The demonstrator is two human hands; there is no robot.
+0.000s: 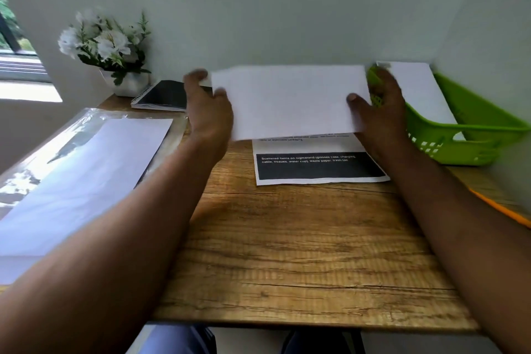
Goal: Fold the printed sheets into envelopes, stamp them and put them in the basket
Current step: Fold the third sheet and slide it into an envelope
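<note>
Both my hands, left [211, 112] and right [379, 112], pinch the sheet [290, 100] by its side edges, at 12 o'clock. Basket [471, 135] at 2. I'd align corners squarely before creasing.

Soft daylight is admitted from a window [17, 46] at the upper left, where the sill is blown out to white, and strong glare is thrown across the clear plastic sleeve [94, 123] on the left of the wooden table [301, 253]. Faint, diffuse shadows are cast beneath the forearms, while motion blur is seen on the left hand [208, 112], the right hand [379, 112] and the lifted sheet [290, 100]. Wide-angle distortion is evident toward the edges, where the wall lines and the green basket [474, 135] are bowed and smeared.
</note>
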